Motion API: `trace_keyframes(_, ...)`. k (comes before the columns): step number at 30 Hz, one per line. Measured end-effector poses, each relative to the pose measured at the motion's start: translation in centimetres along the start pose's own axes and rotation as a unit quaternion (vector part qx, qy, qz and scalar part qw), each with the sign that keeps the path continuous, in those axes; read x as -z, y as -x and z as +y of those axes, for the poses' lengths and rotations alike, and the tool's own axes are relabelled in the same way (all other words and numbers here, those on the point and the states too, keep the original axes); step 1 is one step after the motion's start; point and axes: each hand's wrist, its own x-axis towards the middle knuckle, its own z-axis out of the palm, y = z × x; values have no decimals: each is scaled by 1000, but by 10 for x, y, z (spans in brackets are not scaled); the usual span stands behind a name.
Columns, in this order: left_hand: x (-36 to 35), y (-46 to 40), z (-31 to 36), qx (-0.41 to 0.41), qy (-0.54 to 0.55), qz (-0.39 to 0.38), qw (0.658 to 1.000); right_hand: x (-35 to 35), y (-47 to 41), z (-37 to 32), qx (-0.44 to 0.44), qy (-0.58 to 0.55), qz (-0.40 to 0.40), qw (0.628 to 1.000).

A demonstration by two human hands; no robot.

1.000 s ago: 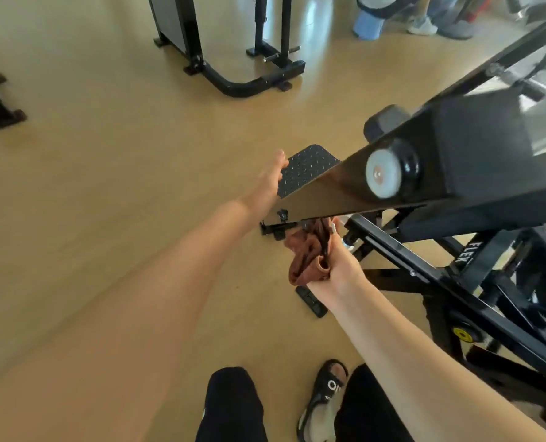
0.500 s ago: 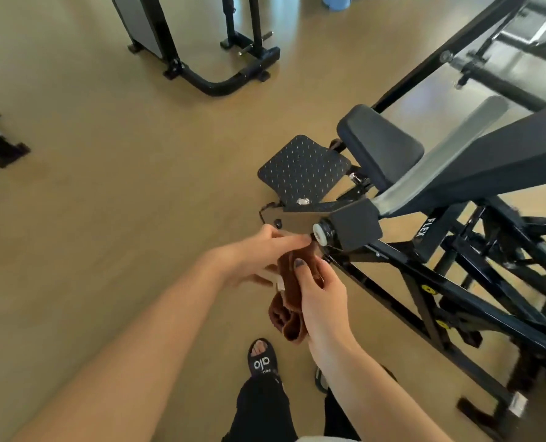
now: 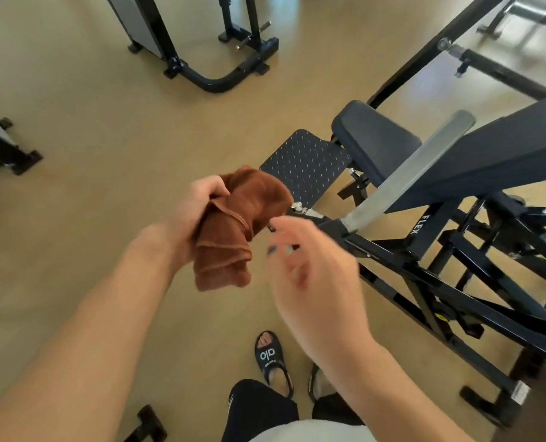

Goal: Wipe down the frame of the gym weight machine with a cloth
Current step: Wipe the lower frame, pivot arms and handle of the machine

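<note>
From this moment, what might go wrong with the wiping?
The left hand holds the brown cloth bunched and clear of the machine frame, so a wipe may cover little surface. The blurred right hand holds nothing and is close to the metal pin, which it might knock. A sandal stands near the frame's base, a possible trip.

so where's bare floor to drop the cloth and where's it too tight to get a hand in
Bare floor lies left of the footplate, between the curved base and the left hand gripping the cloth. It is crowded on the right: crossing black frame bars beyond the blurred right hand.
</note>
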Motion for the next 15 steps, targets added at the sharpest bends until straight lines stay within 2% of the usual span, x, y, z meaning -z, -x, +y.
trace_keyframes(2, -14, -1, 12, -19, 3, -3, 1000, 15, -17, 7, 27, 23, 95, 995)
trace_keyframes(4, -36, -3, 15, -14, -15, -33, 999, 24, -37, 19, 18, 54, 130, 990)
trace_keyframes(5, -48, -7, 12, -6, -38, -39, 998, 26, -44, 25, 2, 70, 123, 990)
trace_keyframes(8, -67, -29, -6, -42, -223, 8, 974, 19, -52, 39, -46, 58, 57, 996)
trace_keyframes(10, -66, -33, -6, -120, -342, 78, 929, 11, -50, 46, -39, 90, 40, 994)
trace_keyframes(12, -61, -31, -3, -208, -383, 82, 896, 4, -48, 51, -28, 113, 51, 992)
trace_keyframes(13, -62, -27, -2, -218, -359, 50, 906, 2, -49, 52, -30, 110, 64, 991)
trace_keyframes(15, -70, -11, -6, -169, -284, -31, 943, -2, -51, 53, -38, 91, 96, 990)
